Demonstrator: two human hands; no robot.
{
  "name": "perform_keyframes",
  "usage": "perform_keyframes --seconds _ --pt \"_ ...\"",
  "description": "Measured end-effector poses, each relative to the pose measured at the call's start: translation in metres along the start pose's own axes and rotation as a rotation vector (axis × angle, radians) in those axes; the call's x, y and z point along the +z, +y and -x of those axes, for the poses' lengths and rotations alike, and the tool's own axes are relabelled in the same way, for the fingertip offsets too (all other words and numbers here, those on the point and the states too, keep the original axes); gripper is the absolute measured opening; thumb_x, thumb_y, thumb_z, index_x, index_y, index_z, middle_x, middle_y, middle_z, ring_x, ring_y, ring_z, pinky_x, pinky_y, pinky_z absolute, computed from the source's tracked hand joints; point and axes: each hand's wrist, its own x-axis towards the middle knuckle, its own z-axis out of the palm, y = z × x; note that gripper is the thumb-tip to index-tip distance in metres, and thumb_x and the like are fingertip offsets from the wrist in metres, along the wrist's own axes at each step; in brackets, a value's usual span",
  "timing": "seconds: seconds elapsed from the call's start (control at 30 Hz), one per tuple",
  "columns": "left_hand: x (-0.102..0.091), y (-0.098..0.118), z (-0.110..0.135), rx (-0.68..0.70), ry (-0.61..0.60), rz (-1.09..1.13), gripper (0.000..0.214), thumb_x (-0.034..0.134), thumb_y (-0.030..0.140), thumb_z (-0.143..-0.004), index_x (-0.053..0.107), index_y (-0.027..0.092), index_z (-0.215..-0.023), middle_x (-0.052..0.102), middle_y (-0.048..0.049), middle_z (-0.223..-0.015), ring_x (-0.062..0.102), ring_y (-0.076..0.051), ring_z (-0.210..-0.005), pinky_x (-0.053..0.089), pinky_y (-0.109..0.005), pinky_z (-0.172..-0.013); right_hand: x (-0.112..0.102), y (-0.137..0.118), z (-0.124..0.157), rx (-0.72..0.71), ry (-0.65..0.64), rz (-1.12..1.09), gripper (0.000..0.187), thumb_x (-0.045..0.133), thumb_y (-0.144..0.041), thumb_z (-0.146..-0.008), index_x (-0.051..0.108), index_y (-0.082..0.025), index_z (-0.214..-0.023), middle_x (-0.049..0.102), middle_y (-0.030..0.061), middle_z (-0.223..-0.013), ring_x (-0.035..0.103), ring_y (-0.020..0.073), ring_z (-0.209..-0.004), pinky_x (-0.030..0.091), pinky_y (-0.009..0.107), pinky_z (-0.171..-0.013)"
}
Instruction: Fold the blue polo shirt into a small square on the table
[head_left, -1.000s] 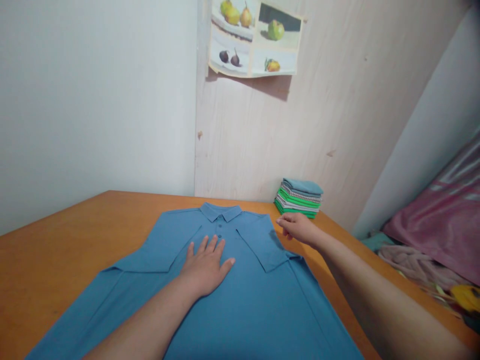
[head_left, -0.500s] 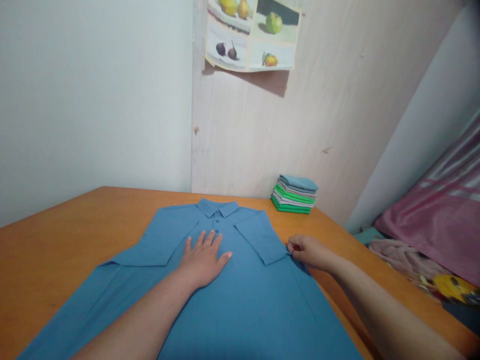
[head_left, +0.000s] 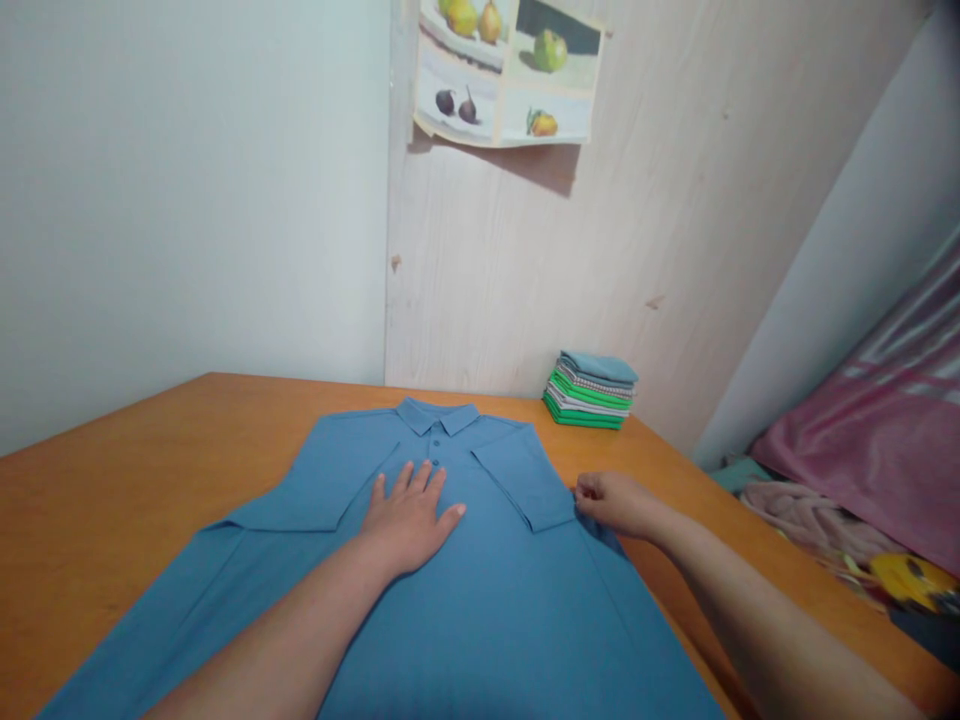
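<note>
No readable text, labels or numbers – fruit poster (head_left: 506,75) bears pictures only

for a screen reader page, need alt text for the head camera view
A person's left hand lies flat on a blue polo shirt spread on an orange table, while the right hand pinches its edge beside a folded-in sleeve. A stack of folded clothes sits by the wall, below a fruit poster.
</note>
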Motion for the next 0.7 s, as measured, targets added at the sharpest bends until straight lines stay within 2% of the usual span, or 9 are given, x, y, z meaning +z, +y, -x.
perform_keyframes --seconds 0.1,0.17,0.2,0.27,0.33,0.4,0.5,0.63,0.7 --pt "0.001 -0.001 0.000 0.002 0.008 0.006 0.083 0.019 0.074 -0.092 0.031 0.024 -0.157 0.018 -0.0083 -0.165 0.012 -0.036 -0.153 0.008 -0.066 -0.117 -0.003 -0.007 -0.013 0.039 0.065 0.010 0.022 0.054 -0.034 -0.087 0.068 -0.020 -0.078 0.070 0.0073 -0.077 0.064 0.0207 -0.073 0.042 0.029 -0.065" --pt "0.002 -0.001 0.000 0.006 0.011 0.008 0.083 0.019 0.074 -0.092 0.031 0.024 -0.157 0.018 -0.0084 -0.165 0.012 -0.036 -0.153 0.008 -0.067 -0.117 -0.001 -0.016 -0.022 0.037 0.100 0.000 0.032 0.046 -0.040 -0.093 0.071 -0.019 -0.092 0.074 0.0107 -0.092 0.067 0.0238 -0.088 0.047 0.032 -0.076" --pt "0.002 -0.001 0.000 0.006 0.011 0.009 0.083 0.019 0.074 -0.092 0.031 0.024 -0.157 0.018 -0.0083 -0.165 0.011 -0.036 -0.153 0.008 -0.067 -0.117 0.002 -0.020 -0.025 0.020 0.108 -0.006 0.038 0.043 -0.043 -0.096 0.071 -0.019 -0.105 0.073 0.0125 -0.107 0.066 0.0253 -0.101 0.047 0.034 -0.085" --pt "0.002 -0.001 0.000 0.006 0.008 0.009 0.083 0.018 0.074 -0.092 0.031 0.024 -0.157 0.018 -0.0082 -0.165 0.010 -0.036 -0.153 0.008 -0.067 -0.117 0.012 -0.029 -0.029 -0.029 0.084 -0.003 0.056 0.038 -0.052 -0.097 0.059 -0.016 -0.135 0.057 0.0152 -0.142 0.051 0.0275 -0.132 0.039 0.037 -0.106" --pt "0.002 -0.001 0.000 0.004 0.006 0.007 0.082 0.018 0.074 -0.092 0.031 0.024 -0.157 0.019 -0.0083 -0.165 0.011 -0.036 -0.153 0.007 -0.066 -0.117 0.025 -0.034 -0.027 -0.047 0.002 0.021 0.076 0.032 -0.062 -0.097 0.036 -0.013 -0.154 0.029 0.0146 -0.162 0.024 0.0284 -0.150 0.022 0.043 -0.119" --pt "0.002 0.000 0.001 0.003 0.008 0.007 0.083 0.018 0.074 -0.092 0.031 0.024 -0.157 0.018 -0.0087 -0.165 0.012 -0.036 -0.153 0.007 -0.066 -0.117 0.036 -0.036 -0.022 -0.015 -0.093 0.050 0.086 0.024 -0.071 -0.095 0.022 -0.014 -0.160 0.013 0.0128 -0.166 0.009 0.0295 -0.154 0.009 0.052 -0.122" --pt "0.002 0.000 0.000 0.004 0.012 0.009 0.084 0.018 0.074 -0.092 0.031 0.023 -0.157 0.018 -0.0093 -0.165 0.012 -0.037 -0.152 0.007 -0.067 -0.117 0.043 -0.034 -0.017 0.026 -0.164 0.065 0.090 0.015 -0.076 -0.092 0.013 -0.019 -0.161 0.006 0.0097 -0.167 0.003 0.0292 -0.154 0.001 0.060 -0.120" --pt "0.002 0.000 0.000 0.005 0.008 0.010 0.083 0.019 0.074 -0.092 0.031 0.023 -0.157 0.018 -0.0089 -0.165 0.012 -0.036 -0.152 0.008 -0.067 -0.117 0.037 -0.034 -0.028 0.054 -0.199 0.062 0.093 0.018 -0.079 -0.090 0.018 -0.018 -0.160 0.007 0.0101 -0.167 0.005 0.0302 -0.154 0.002 0.064 -0.118" --pt "0.002 0.000 0.001 -0.001 0.004 0.011 0.083 0.019 0.074 -0.092 0.031 0.024 -0.157 0.018 -0.0084 -0.165 0.012 -0.036 -0.153 0.008 -0.067 -0.117 0.035 -0.037 -0.041 0.087 -0.166 0.050 0.091 0.020 -0.077 -0.092 0.022 -0.016 -0.159 0.011 0.0111 -0.166 0.008 0.0307 -0.154 0.007 0.063 -0.119"
